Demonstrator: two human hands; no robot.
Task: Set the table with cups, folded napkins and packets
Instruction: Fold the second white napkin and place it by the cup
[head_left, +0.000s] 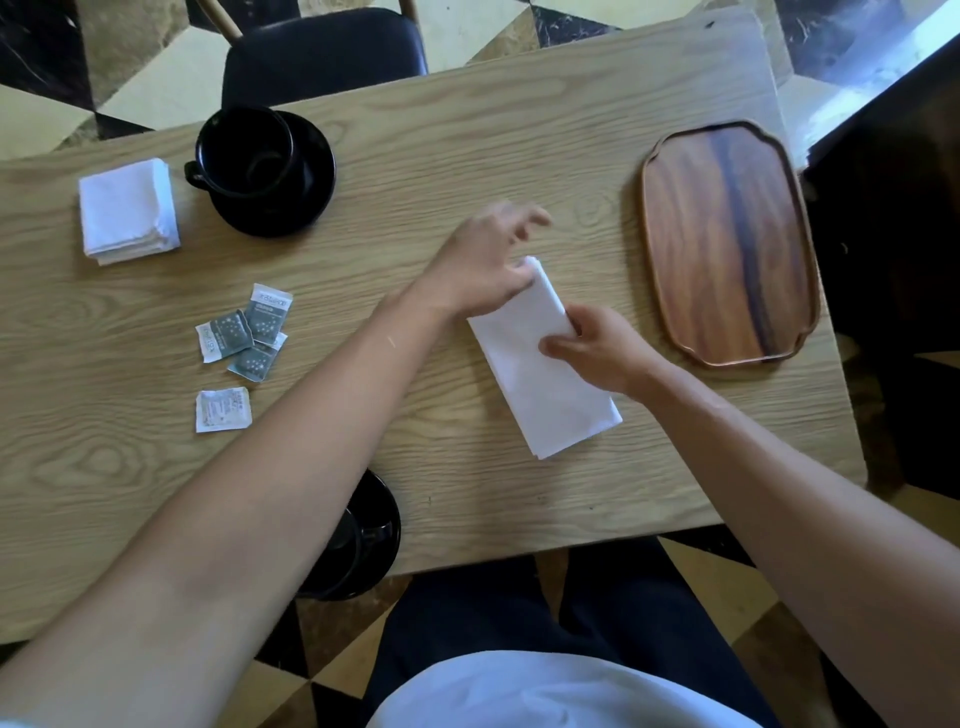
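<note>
A white napkin (540, 384) lies folded into a long strip near the middle of the wooden table (441, 130). My left hand (483, 265) pinches its far corner. My right hand (597, 348) grips its right edge with curled fingers. A stack of folded white napkins (127, 210) sits at the far left. Beside it a black cup (244, 156) stands on a black saucer (311, 176). Several small packets (244, 338) lie scattered left of centre. Another black cup and saucer (363, 540) at the near edge is partly hidden by my left forearm.
A dark wooden tray (727, 244) rests on the right side of the table, holding nothing. A black chair (322, 52) stands at the far side. My lap is against the near edge.
</note>
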